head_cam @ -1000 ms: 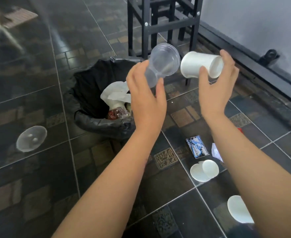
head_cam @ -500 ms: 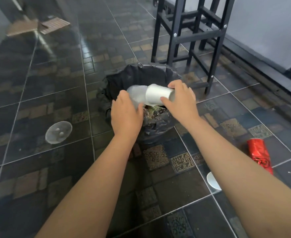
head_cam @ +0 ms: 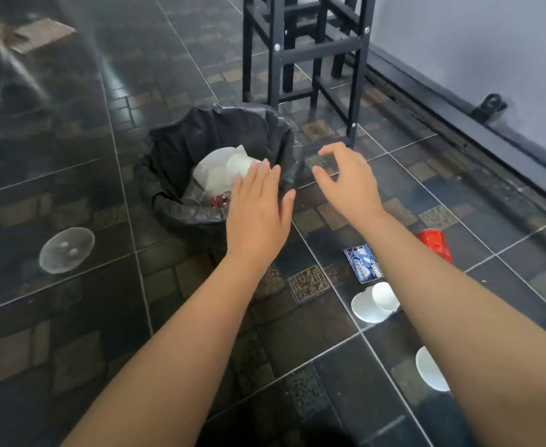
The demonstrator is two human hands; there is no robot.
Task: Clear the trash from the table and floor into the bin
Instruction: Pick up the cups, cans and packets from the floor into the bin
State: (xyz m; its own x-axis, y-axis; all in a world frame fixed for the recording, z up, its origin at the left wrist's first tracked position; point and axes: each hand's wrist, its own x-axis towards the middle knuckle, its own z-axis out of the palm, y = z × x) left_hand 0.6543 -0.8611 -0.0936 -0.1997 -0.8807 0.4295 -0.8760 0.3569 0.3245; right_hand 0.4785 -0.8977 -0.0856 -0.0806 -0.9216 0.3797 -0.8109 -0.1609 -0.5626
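A bin lined with a black bag (head_cam: 171, 150) stands on the dark tiled floor, with white cups and clear plastic (head_cam: 223, 171) lying inside. My left hand (head_cam: 258, 208) hovers flat over the bin's near right rim, fingers spread, holding nothing. My right hand (head_cam: 345, 179) is just right of the bin, fingers curled apart and empty. On the floor lie a clear plastic lid (head_cam: 66, 250) at the left, a blue wrapper (head_cam: 363, 262), a red crushed can (head_cam: 436, 246), two white lids (head_cam: 373, 304) and another white lid (head_cam: 429, 369) by my right arm.
A black metal stool frame (head_cam: 310, 53) stands behind the bin. A grey wall with a dark baseboard rail (head_cam: 478, 124) runs along the right. Flattened cardboard (head_cam: 23, 37) lies at the far left.
Both hands held cups over the bin half a second ago. The white cup and clear cup now lie in the bin, and both hands are empty and drawn back.
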